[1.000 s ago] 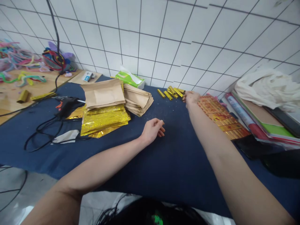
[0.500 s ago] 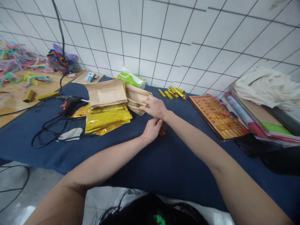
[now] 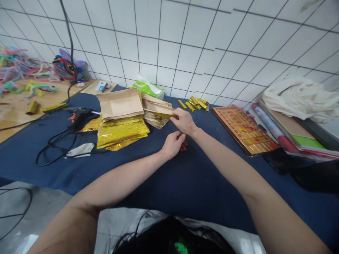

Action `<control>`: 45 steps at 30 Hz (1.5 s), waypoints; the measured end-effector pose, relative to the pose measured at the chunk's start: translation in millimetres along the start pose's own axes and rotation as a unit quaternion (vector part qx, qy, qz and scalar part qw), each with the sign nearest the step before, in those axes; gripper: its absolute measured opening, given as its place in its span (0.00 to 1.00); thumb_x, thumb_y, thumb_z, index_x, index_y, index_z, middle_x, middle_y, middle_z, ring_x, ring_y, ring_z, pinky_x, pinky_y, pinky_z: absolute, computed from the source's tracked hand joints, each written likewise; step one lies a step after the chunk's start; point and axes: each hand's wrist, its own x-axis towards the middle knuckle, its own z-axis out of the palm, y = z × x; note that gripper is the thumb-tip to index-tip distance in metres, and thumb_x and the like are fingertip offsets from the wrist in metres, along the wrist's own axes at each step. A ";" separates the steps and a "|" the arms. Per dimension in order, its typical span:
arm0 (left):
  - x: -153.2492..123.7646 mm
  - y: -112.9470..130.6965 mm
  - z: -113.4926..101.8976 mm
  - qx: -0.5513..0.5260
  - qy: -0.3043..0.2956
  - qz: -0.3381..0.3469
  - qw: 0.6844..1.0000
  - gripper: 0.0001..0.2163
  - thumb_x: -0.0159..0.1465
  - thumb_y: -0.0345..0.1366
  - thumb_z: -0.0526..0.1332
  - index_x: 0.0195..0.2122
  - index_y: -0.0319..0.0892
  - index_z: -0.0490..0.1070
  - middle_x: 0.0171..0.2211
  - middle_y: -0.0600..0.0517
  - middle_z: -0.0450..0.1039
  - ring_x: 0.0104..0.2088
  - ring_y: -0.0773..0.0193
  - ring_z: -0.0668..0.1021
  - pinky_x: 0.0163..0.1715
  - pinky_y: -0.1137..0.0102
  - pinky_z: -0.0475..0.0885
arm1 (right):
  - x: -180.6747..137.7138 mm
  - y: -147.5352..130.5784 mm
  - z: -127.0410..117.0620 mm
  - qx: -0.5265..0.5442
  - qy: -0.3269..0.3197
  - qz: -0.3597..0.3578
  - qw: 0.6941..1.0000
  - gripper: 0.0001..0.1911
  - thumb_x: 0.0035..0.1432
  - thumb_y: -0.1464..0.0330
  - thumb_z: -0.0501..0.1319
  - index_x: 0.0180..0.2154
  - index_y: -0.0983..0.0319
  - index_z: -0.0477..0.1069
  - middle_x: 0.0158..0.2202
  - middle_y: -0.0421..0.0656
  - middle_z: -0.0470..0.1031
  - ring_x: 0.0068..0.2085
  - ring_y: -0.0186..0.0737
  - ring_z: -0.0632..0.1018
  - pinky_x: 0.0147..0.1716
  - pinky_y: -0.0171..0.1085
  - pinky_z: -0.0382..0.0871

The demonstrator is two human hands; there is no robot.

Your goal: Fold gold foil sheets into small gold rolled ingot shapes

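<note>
My right hand (image 3: 184,121) pinches the edge of a brown sheet with a gold underside (image 3: 162,112). That sheet is lifted at its right end from the stack of brown paper (image 3: 156,121). My left hand (image 3: 174,144) is closed and curled just below, over the cloth, its inner side turned away so that anything in it is hidden. Left of the stack lie more brown paper sheets (image 3: 120,105) on top of gold foil sheets (image 3: 122,133).
Small gold rolls (image 3: 196,103) lie near the tiled wall, right of a green tissue pack (image 3: 148,88). A black glue gun (image 3: 81,118) with a looped cord lies at left. An orange-gold patterned stack (image 3: 246,130) is at right. Dark blue cloth (image 3: 190,183) covers the table.
My right hand has moved right from the top of the stack and now grips a sheet's end, lifting it and showing its gold side. My left hand has hardly moved.
</note>
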 end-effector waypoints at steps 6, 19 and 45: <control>-14.7 -0.9 1.1 0.353 0.013 0.230 0.907 0.05 0.60 0.33 0.56 0.34 0.40 0.70 0.30 0.52 0.71 0.33 0.65 0.74 0.34 0.70 0.69 | -70.4 39.6 -35.1 -0.020 0.019 -0.051 0.998 0.08 0.55 0.73 0.54 0.32 0.62 0.72 0.36 0.46 0.74 0.38 0.40 0.75 0.37 0.36 0.68; -24.6 14.2 -6.4 0.667 -0.103 0.253 0.693 0.10 0.62 0.35 0.56 0.42 0.39 0.70 0.41 0.46 0.73 0.43 0.57 0.73 0.45 0.63 0.66 | -178.9 64.1 -67.1 0.007 -0.007 -0.017 1.000 0.11 0.54 0.74 0.53 0.35 0.59 0.73 0.46 0.47 0.76 0.49 0.41 0.75 0.49 0.45 0.69; -13.1 21.5 -13.5 0.467 -0.065 0.103 0.876 0.06 0.58 0.33 0.59 0.30 0.42 0.75 0.27 0.54 0.74 0.30 0.65 0.74 0.35 0.72 0.66 | -171.6 36.8 -68.0 0.115 -0.031 0.181 0.976 0.11 0.54 0.63 0.56 0.27 0.61 0.73 0.27 0.40 0.74 0.31 0.38 0.74 0.34 0.38 0.64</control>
